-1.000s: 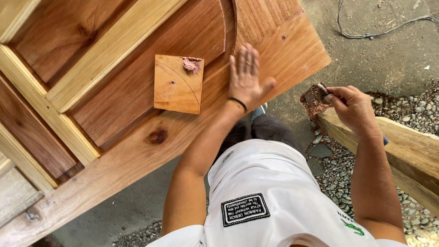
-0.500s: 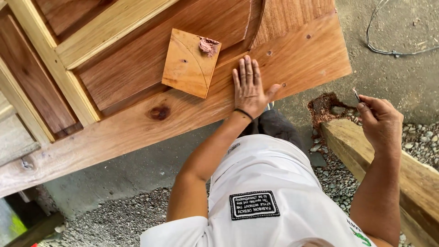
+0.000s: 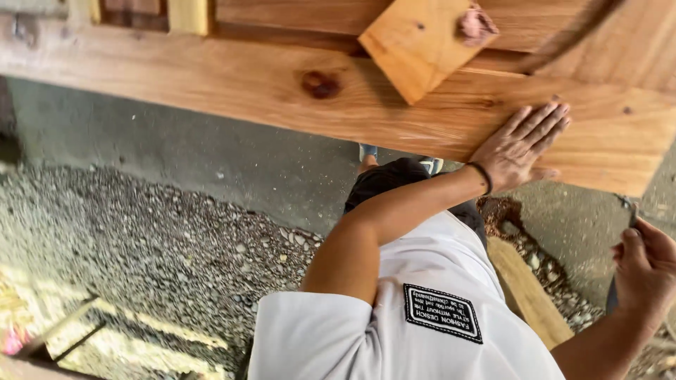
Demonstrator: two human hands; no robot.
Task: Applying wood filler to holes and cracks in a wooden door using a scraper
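My left hand [image 3: 520, 143] lies flat, fingers spread, on the lower rail of a wooden panelled door [image 3: 211, 77] near its right corner. A small square wooden block [image 3: 415, 43] rests on the door above that hand, with a dab of reddish-brown putty [image 3: 476, 23] on its far corner. My right hand [image 3: 646, 267] is at the right edge of the view, off the door, closed on a thin metal tool [image 3: 629, 207] whose tip points up. A dark band circles my left wrist.
The door has a dark knot [image 3: 320, 84] in its rail. Below it are a concrete floor [image 3: 211, 162], gravel [image 3: 141, 260], and a wooden beam [image 3: 528, 292] by my right leg with brown putty residue near it [image 3: 503, 211].
The view has swung down and left, so the door now sits along the top. My left hand stays flat on the door. My right hand has drawn back from the beam, still holding the tool.
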